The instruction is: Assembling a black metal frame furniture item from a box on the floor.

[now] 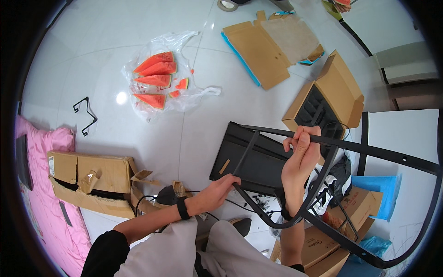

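My right hand is closed around the top bar of a black metal tube frame that curves down to the lower right. My left hand, with a black band on its wrist, grips the frame's lower bar near a black flat panel lying on the white floor. Small black screws lie scattered under the frame between my hands.
Watermelon slices rest on a clear plastic bag. A flattened cardboard box and an open box with black parts lie beyond. A torn box, pink bedding, a black wire bracket and blue bags surround me.
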The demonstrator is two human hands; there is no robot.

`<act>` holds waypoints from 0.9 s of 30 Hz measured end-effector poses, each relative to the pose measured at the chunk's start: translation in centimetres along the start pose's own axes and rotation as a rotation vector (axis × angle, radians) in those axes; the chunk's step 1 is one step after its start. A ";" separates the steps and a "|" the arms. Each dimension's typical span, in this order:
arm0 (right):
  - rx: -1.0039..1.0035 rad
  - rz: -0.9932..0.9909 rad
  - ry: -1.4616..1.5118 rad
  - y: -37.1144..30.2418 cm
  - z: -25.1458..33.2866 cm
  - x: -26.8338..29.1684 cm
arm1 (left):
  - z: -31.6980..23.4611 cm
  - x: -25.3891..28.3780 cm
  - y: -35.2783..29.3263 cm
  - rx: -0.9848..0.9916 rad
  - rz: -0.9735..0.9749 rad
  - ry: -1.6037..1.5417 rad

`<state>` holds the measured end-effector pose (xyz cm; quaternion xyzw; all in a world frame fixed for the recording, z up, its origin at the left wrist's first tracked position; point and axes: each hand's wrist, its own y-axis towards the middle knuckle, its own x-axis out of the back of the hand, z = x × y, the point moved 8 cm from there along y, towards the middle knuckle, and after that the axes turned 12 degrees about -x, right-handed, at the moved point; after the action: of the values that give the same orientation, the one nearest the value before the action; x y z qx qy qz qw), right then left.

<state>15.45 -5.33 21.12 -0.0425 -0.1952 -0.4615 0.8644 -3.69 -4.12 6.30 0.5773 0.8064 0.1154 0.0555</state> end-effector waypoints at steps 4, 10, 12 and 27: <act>0.026 0.009 0.014 0.0 0.1 0.1 | 0.2 -0.2 -0.1 -0.014 -0.004 0.012; 0.017 0.037 0.003 -0.3 0.9 -1.5 | 0.5 0.3 -0.8 0.023 -0.034 0.037; 0.020 0.057 0.034 -0.1 0.7 -1.6 | 0.4 0.2 -0.7 0.028 -0.038 0.042; -0.034 0.082 0.100 1.6 -2.4 -1.2 | 2.8 4.3 -0.6 0.083 -0.101 0.133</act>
<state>16.85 -4.10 18.63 -0.0420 -0.1419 -0.4304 0.8904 -5.03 0.07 3.65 0.5287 0.8406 0.1170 -0.0165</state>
